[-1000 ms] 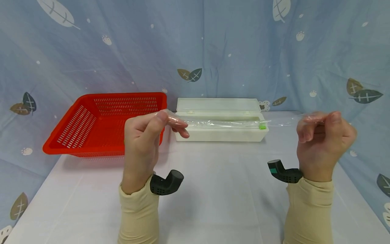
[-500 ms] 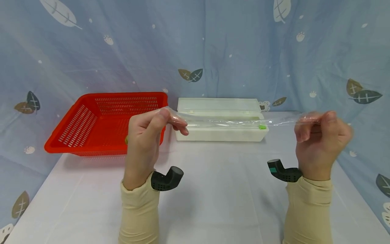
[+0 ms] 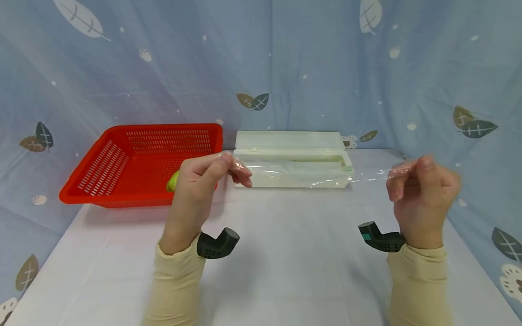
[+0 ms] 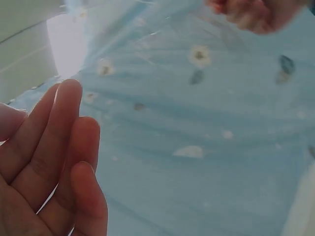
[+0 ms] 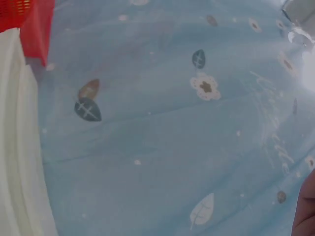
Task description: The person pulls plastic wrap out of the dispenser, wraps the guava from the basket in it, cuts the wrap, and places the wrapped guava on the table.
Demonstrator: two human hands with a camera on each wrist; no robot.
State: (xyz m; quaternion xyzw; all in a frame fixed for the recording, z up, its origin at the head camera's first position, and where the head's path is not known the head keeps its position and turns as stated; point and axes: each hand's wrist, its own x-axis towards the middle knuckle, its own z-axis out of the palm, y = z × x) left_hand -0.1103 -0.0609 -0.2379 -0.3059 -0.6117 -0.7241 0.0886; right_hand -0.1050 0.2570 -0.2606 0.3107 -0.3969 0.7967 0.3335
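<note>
A strip of clear cling film [image 3: 281, 169] hangs between my two hands, slightly sagging and creased. My left hand [image 3: 193, 199] pinches its left end between thumb and index finger; the other fingers show loosely bent in the left wrist view. The film's right end is pinched by my right hand [image 3: 424, 199], which shows only at the edge of the right wrist view. Behind the film stands a long white box [image 3: 289, 140] with its lid raised. A small green piece near the box's right end is partly blurred by the film.
A red plastic basket [image 3: 118, 199] stands at the back left, with a yellow-green fruit [image 3: 172, 182] in it, partly hidden by my left hand. The white-covered table [image 3: 293, 253] ends at a patterned blue curtain [image 3: 310, 54].
My right hand has shifted left and a little down, nearer to the left hand, and the film has slackened. The left hand has moved slightly right. More of the fruit shows.
</note>
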